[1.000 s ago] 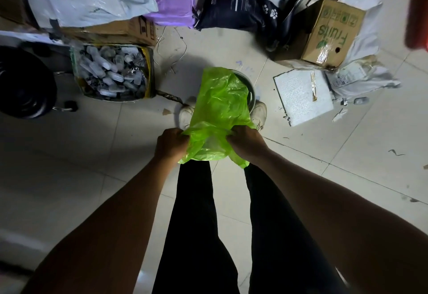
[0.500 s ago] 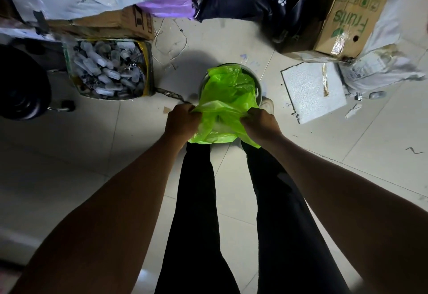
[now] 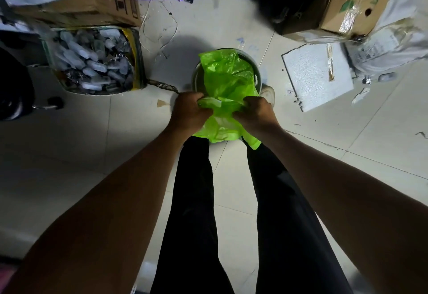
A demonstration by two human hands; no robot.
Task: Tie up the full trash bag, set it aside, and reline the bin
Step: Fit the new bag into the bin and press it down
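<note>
Bare forearms, no sleeves visible; black trousers (image 3: pixel 273 212); pale shoe (image 3: pixel 268 93) beside bin

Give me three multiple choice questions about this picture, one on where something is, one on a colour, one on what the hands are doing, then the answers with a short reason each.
1. Where is the box of small bottles?
A. left of the bin
B. right of the bin
C. inside the bin

2. What colour is the bag?
A. black
B. bright green
C. white

3. What are the hands doing?
A. both grip the bag
B. only one touches it
C. both hang free

Answers:
1 A, the box lies on the floor left of the round bin.
2 B, the plastic is bright green.
3 A, the left hand and right hand each bunch the bag's edge over the bin.
</note>
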